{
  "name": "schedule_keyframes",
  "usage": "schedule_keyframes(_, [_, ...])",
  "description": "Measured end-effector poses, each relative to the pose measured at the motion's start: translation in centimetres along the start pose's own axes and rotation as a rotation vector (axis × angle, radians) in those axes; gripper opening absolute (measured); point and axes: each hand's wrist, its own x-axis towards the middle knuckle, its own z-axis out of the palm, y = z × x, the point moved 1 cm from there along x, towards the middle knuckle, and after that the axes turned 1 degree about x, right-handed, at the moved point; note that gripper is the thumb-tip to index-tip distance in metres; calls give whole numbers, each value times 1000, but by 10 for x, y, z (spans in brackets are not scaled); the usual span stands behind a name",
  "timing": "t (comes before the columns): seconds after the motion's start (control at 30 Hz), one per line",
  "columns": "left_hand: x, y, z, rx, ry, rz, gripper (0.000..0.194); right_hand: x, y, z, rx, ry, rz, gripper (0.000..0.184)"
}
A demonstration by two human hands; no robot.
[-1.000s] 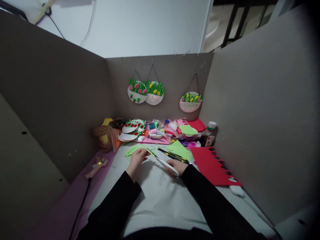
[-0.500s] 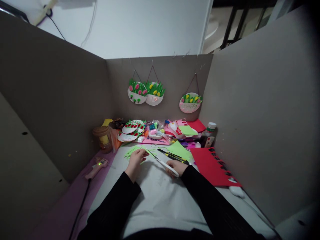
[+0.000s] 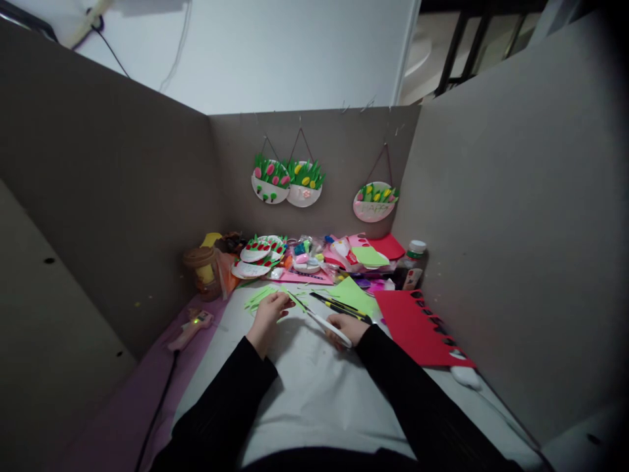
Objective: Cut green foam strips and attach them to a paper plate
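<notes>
My right hand [image 3: 343, 330] is closed around the white handles of a pair of scissors [image 3: 322, 321], whose blades point left and away from me. Between the fingertips of my left hand [image 3: 271, 311] is a small light green paper strip [image 3: 293, 298], pinched near the blade tips. The blades lie at the strip; whether they touch it is too small to tell. Cut green paper strips [image 3: 258, 297] lie just behind my left hand. Beyond my right hand, a black and yellow craft knife [image 3: 346, 310] rests by a green paper sheet [image 3: 354, 295].
Red paper [image 3: 415, 331] with cut-outs along one edge lies at the right, by a dark bottle [image 3: 410, 265]. Decorated paper plates [image 3: 253, 269] and craft supplies line the back. A pink glue gun [image 3: 189, 331] and a lidded cup [image 3: 202, 272] stand left. Grey panels surround the table.
The green strip at the scissor blades has shifted slightly, and the blades look a little closer together. Both hands stay in nearly the same place.
</notes>
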Motion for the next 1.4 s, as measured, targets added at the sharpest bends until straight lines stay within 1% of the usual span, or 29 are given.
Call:
schedule_keyframes(0.17, [2, -1, -2, -2, 17, -7, 24, -1, -3, 1, -48, 23, 33, 10])
schedule_keyframes(0.3, [3, -2, -5, 10, 18, 18, 24, 0, -1, 0, -7, 22, 27, 10])
schedule_keyframes(0.4, [2, -3, -4, 39, -16, 10, 23, 0, 2, -1, 13, 3, 21, 13])
schedule_keyframes(0.57, [1, -2, -4, 56, -62, 20, 24, 0, 3, -2, 7, 14, 23, 17])
schedule_keyframes(0.67, [1, -1, -4, 48, -71, 20, 22, 0, 3, -1, 10, 19, 6, 16])
schedule_keyframes(0.83, [1, 2, -6, 39, -84, -23, 19, -1, 2, -2, 13, 27, 20, 14])
schedule_keyframes(0.9, [1, 4, -6, 42, -98, -11, 18, -3, 1, -3, 9, 29, 22, 14])
schedule_keyframes(1.1, [-1, 7, -6, 78, -142, 8, 17, -7, -1, -7, 26, -16, 6, 18])
schedule_keyframes(1.23, [-2, 8, -6, 147, -193, 27, 17, -6, 1, -8, 44, -48, 2, 19])
schedule_keyframes(1.4, [-5, 10, -6, 175, -227, 33, 17, -5, 3, -11, 5, -74, 3, 20])
